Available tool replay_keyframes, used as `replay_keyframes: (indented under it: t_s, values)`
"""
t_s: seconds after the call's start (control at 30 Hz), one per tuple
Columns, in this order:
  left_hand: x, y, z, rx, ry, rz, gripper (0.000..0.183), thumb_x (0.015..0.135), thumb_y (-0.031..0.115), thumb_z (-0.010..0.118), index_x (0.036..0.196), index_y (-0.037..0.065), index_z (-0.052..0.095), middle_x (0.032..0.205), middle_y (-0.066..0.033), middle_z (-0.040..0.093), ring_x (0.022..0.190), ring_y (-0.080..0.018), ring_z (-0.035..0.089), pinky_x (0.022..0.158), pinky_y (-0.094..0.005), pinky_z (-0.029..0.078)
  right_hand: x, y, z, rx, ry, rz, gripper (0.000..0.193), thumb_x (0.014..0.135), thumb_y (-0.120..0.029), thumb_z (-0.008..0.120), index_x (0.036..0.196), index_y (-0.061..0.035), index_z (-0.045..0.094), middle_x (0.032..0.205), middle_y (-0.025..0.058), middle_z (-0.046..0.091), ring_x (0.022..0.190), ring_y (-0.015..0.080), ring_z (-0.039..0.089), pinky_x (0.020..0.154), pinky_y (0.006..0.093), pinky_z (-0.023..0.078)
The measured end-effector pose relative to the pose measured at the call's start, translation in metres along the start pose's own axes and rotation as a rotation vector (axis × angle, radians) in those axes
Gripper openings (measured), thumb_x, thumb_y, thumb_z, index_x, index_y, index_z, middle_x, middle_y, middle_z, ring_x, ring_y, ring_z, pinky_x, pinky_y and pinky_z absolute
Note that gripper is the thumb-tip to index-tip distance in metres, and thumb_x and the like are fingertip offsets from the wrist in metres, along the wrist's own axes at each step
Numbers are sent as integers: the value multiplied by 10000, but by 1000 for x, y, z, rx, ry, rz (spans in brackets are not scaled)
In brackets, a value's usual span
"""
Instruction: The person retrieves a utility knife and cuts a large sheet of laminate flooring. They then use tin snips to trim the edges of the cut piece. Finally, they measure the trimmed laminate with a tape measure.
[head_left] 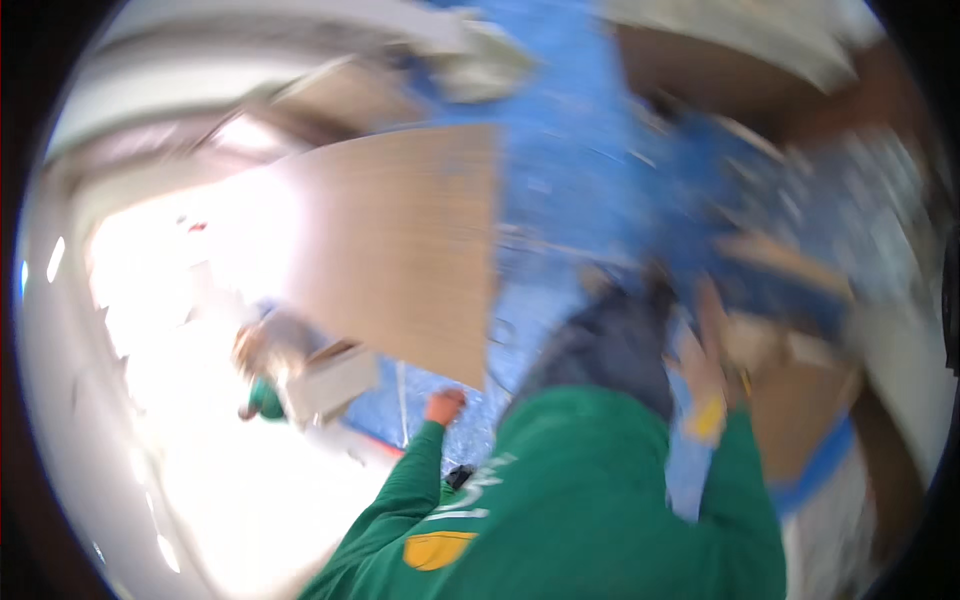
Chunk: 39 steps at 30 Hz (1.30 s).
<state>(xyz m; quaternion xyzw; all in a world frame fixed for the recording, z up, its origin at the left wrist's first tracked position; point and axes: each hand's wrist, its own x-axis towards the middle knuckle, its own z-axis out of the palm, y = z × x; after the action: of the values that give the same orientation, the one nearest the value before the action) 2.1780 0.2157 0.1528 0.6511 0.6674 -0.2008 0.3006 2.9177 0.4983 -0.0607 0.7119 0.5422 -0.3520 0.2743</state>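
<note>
Motion blur smears much of the picture. My left hand [445,405] hangs low at my left side, fingers curled in, with nothing visible in it. It is nearest the lower corner of a large flat brown board [410,250]; I cannot tell whether they touch. On my right side, my right hand [703,372] is against a long pale-blue strip [687,475] with a yellow patch [707,420]. The hand seems to hold the strip, though its fingers are blurred and some look stretched out. The strip's kind is unclear.
Blue sheeting [560,120] covers the floor. An open box [335,380] stands at left beside a blurred person [262,395]. A cardboard box [795,410] is at right, with long brown pieces [775,260] behind it. Strong light washes out the left side.
</note>
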Motion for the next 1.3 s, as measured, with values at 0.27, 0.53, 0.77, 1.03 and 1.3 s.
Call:
replay_keyframes:
  t_s: [0.27,0.53,0.77,1.03,1.3]
  values:
    - [-88,163,31,-387,-303,-358,191,933,273,684,966,89,724,861,-97,744,881,-351,719,740,-508,563,42,24,5,-696,-126,-124,825,862,-509,735,1491,-36,488,1427,198,568,1320,342,564,1132,433,416]
    - [-17,341,-11,-1305,267,-1153,438,947,367,688,1250,51,688,1190,-191,725,1093,-364,686,935,-490,537,3,-99,-122,-133,-368,-318,501,985,-417,630,1290,-20,622,1141,200,634,1088,361,614,942,480,463]
    - [-33,336,-34,-1542,728,-1119,549,960,408,689,1374,54,624,1269,-198,695,1180,-373,656,1025,-456,508,-21,-266,-238,-1024,-368,-1361,444,1005,-390,598,1320,-81,647,1244,222,638,1187,419,588,1008,516,471]
    - [-99,443,183,-1060,1219,-1547,529,955,414,678,1337,49,647,1179,-186,728,1122,-342,695,961,-447,537,-189,-406,-87,-1328,-526,-1649,463,931,-399,700,1211,-31,685,987,162,660,958,355,641,840,457,504]
    - [-233,462,206,-2043,1723,-1472,360,1008,374,635,1141,70,772,1027,-97,760,901,-240,705,813,-384,561,-477,-377,259,-1524,-1374,-1320,478,930,-533,697,935,-59,764,824,68,726,737,155,663,679,357,522]
